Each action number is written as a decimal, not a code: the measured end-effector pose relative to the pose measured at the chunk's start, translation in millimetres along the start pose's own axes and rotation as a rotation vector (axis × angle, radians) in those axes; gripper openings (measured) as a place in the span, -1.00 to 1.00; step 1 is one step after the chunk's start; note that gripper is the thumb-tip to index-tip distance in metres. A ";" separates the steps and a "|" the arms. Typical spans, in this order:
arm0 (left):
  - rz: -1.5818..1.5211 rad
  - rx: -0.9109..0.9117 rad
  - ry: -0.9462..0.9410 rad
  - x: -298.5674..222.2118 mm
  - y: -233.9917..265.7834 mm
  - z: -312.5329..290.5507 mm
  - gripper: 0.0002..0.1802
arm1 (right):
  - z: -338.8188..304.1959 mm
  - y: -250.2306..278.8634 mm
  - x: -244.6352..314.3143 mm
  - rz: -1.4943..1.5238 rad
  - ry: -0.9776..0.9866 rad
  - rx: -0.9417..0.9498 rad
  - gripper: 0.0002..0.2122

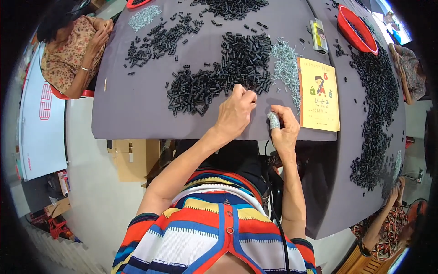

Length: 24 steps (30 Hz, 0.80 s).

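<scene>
My left hand (pixel 236 112) is closed in a pinch at the near edge of a heap of small black plastic pieces (pixel 244 59). Whatever its fingers hold is too small or hidden. Just to the right, apart from it, my right hand (pixel 285 130) is also closed, fingers curled toward the thumb. A grey-silver wrapping (pixel 273 119) covers that thumb. I cannot make out anything between its fingers. Beyond the right hand lies a strip of small silvery metal pieces, like screws or pins (pixel 285 64), alongside the black heap.
A yellow booklet (pixel 319 98) lies right of my right hand on the grey tablecloth (pixel 137 105). Farther off are a clear-and-yellow package (pixel 319 36) and a red basket (pixel 356 32). More black pieces (pixel 374 114) cover the right-hand table. Other people sit at left and right.
</scene>
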State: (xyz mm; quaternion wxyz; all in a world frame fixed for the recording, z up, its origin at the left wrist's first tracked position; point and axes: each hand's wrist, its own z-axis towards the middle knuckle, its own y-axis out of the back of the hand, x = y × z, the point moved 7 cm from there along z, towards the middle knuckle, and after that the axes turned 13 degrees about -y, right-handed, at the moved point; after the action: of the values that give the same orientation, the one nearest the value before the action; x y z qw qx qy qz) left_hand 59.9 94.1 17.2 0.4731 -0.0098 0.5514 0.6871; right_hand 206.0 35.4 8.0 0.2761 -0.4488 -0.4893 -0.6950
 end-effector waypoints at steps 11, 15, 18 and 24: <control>-1.302 -0.131 0.510 45.3 -6.5 -55.0 -0.80 | -12.2 -35.0 19.3 0.202 -0.125 0.169 -0.72; -1.346 -0.184 0.560 46.1 -7.6 -62.1 -0.83 | -12.0 -49.9 21.7 0.173 -0.152 0.196 -0.74; -1.335 -0.205 0.545 49.8 -7.3 -64.7 -0.86 | -14.5 -55.3 32.2 0.144 -0.091 0.206 -0.74; -1.332 -0.192 0.541 49.3 -6.2 -63.9 -0.87 | -16.2 -54.7 41.2 0.054 0.033 0.176 -0.73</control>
State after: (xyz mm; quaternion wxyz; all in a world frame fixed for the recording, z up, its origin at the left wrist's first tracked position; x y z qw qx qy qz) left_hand 4.2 76.3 -38.9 0.6353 -0.5548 0.4632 0.2721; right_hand 136.9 42.8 19.3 0.3413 -0.4244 -0.5314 -0.6489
